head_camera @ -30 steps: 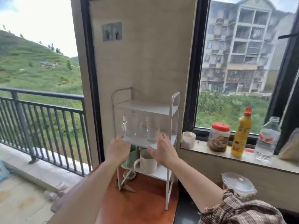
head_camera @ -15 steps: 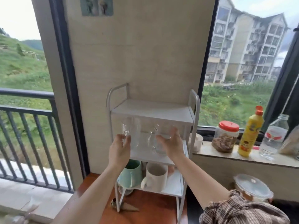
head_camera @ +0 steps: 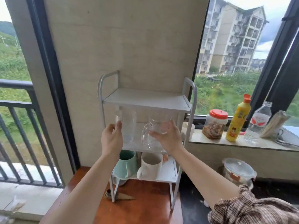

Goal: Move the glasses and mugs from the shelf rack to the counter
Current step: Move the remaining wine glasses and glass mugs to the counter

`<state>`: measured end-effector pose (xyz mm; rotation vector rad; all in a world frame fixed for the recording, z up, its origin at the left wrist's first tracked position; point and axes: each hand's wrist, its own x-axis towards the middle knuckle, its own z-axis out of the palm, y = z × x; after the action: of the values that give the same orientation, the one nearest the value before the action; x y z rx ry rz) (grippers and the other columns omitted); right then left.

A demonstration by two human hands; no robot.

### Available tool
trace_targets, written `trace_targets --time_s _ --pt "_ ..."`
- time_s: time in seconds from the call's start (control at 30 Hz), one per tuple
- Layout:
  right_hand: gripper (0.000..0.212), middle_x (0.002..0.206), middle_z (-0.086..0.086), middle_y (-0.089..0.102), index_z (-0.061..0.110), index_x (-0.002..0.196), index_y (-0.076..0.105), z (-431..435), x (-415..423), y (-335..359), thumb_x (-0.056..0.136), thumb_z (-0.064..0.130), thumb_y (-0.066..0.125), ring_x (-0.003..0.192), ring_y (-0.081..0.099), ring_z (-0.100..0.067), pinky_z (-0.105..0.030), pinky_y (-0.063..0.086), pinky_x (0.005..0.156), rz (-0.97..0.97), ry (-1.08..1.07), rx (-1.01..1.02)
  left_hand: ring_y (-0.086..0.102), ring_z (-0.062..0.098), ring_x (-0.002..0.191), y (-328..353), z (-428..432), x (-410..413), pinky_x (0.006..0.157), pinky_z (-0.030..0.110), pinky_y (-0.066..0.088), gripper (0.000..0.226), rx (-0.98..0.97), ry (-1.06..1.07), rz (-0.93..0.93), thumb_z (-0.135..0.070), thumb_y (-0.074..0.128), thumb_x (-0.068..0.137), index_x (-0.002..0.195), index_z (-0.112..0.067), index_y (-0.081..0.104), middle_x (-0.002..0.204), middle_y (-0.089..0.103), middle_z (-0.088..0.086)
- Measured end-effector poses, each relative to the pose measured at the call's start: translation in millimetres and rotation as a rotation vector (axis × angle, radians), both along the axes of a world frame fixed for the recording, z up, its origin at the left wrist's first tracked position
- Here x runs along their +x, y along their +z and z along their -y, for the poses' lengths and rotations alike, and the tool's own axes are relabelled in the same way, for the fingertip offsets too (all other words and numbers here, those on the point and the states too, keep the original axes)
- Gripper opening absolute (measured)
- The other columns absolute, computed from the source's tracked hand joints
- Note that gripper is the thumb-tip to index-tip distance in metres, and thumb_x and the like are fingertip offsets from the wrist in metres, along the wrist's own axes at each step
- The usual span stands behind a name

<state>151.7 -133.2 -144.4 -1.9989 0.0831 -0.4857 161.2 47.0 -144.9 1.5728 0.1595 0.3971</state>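
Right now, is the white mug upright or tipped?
Upright. The white mug stands on the bottom shelf, mouth facing up.

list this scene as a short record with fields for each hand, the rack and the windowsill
left hand: grips the ribbed glass at middle-shelf height
right hand: grips the glass mug, handle toward the left hand
lower shelf: green mug and white mug, side by side
rack: white, three shelves, against the wall
windowsill: red-lidded jar, yellow bottle, water bottle
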Motion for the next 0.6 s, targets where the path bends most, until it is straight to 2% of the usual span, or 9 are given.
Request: trace_targets --time_s 0.1,0.2,0.33,0.37,0.47,0.53,0.6 --pt "0.057 0.094 0.011 0.057 0.02 0.101 0.05 4.9 -24.4 -0.3 0.062 0.044 0.084 0.089 0.056 -0.008 -0.019 0.042 0.064 -0.014 0.047 0.024 0.061 0.024 0.094 -0.9 -6.3 -17.6 0.086 0.044 0.052 0.024 -0.04 -0.05 0.006 -0.043 0.052 0.091 0.083 -0.022 0.059 0.088 0.062 0.002" --pt "0.058 0.099 0.006 0.059 0.022 0.101 0.051 16.9 -53.7 0.1 0.06 0.042 0.086 0.091 0.055 -0.003 -0.02 0.045 0.066 -0.046 0.122 0.014 0.064 0.016 0.092 -0.1 -8.1 -41.5 0.073 0.033 0.055 0.026 -0.068 -0.104 0.035 -0.044 0.054 0.089 0.086 -0.019 0.061 0.091 0.064 -0.004" --pt "0.066 0.106 0.002 0.062 0.023 0.112 0.051 44.7 -97.4 -2.1 0.059 0.033 0.089 0.097 0.06 -0.008 -0.018 0.051 0.076 -0.03 0.213 -0.004 0.067 0.01 0.085 0.5 3.1 -80.5 0.064 0.027 0.056 0.03 -0.062 -0.161 0.05 -0.048 0.06 0.084 0.086 -0.019 0.064 0.094 0.067 -0.01" --pt "0.068 0.107 0.001 0.063 0.021 0.114 0.051 53.0 -109.6 -3.0 0.058 0.032 0.089 0.098 0.062 -0.009 -0.021 0.054 0.079 -0.03 0.222 0.01 0.068 0.01 0.082 -0.8 8.6 -90.7 0.063 0.028 0.057 0.031 -0.061 -0.171 0.044 -0.049 0.061 0.083 0.086 -0.018 0.065 0.092 0.068 -0.009" --pt "0.071 0.108 -0.006 0.069 0.015 0.117 0.055 83.1 -148.9 -6.5 0.056 0.028 0.09 0.099 0.068 -0.02 -0.04 0.054 0.089 -0.009 0.238 0.067 0.07 0.011 0.072 -6.6 34.0 -124.8 0.054 0.025 0.056 0.031 -0.077 -0.213 0.022 -0.048 0.063 0.083 0.084 -0.017 0.066 0.078 0.071 -0.008" --pt "0.065 0.104 -0.001 0.07 0.022 0.113 0.058 107.4 -180.2 -9.9 0.057 0.025 0.09 0.096 0.069 -0.015 -0.03 0.055 0.084 0.017 0.217 0.056 0.07 0.016 0.073 -12.4 57.9 -148.9 0.05 0.025 0.056 0.032 -0.064 -0.235 -0.002 -0.048 0.062 0.083 0.082 -0.016 0.066 0.079 0.068 -0.003" --pt "0.065 0.099 0.001 0.069 0.025 0.11 0.055 134.5 -216.6 -14.9 0.056 0.027 0.091 0.092 0.068 -0.011 -0.021 0.053 0.075 0.001 0.158 0.053 0.068 0.021 0.08 -19.9 88.3 -174.1 0.059 0.034 0.06 0.034 -0.077 -0.291 -0.029 -0.044 0.062 0.085 0.083 -0.01 0.065 0.084 0.065 0.003"
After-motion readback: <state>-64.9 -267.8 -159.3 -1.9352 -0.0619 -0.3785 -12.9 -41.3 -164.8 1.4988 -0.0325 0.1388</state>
